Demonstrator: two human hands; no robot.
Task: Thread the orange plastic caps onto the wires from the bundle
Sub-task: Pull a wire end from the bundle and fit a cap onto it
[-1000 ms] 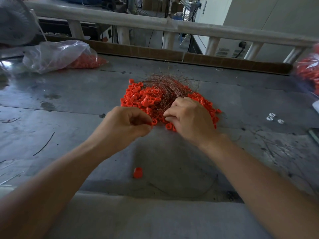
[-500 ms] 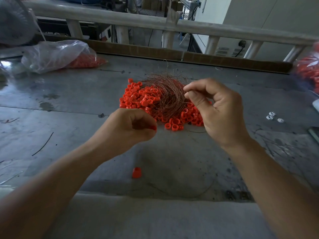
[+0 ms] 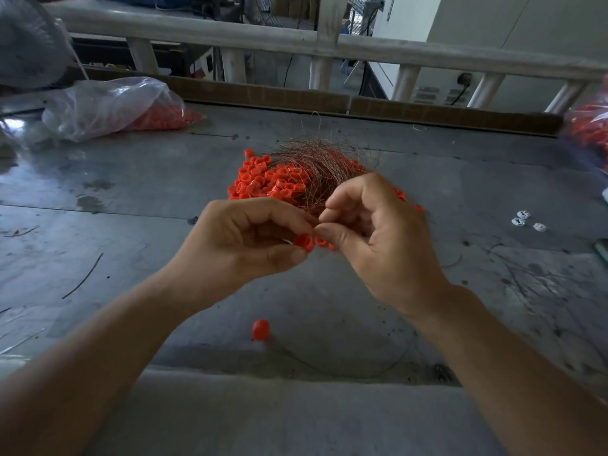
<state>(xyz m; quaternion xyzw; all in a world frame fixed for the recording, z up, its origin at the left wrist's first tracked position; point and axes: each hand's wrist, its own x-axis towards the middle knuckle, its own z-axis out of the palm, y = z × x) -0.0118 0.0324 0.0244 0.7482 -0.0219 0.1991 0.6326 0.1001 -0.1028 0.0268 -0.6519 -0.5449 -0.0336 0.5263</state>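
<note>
A pile of orange plastic caps (image 3: 263, 179) lies on the grey table (image 3: 131, 199), with a bundle of thin copper wires (image 3: 316, 166) draped over it. My left hand (image 3: 243, 241) pinches one orange cap (image 3: 303, 242) between thumb and fingertips just in front of the pile. My right hand (image 3: 378, 235) pinches a thin wire at its fingertips, which meet the left hand's right above the cap. The wire itself is barely visible between the fingers. A single orange cap (image 3: 261, 329) lies alone on the table nearer to me.
A clear plastic bag of orange caps (image 3: 108, 106) lies at the back left, another bag (image 3: 589, 126) at the right edge. Small white parts (image 3: 523, 220) sit to the right. Loose wire scraps (image 3: 84, 278) lie at the left. A railing (image 3: 296, 44) runs behind.
My right hand lifted from the pile with a wire, then came down and left to meet my left hand. The left hand rose slightly, the cap now showing at its fingertips.
</note>
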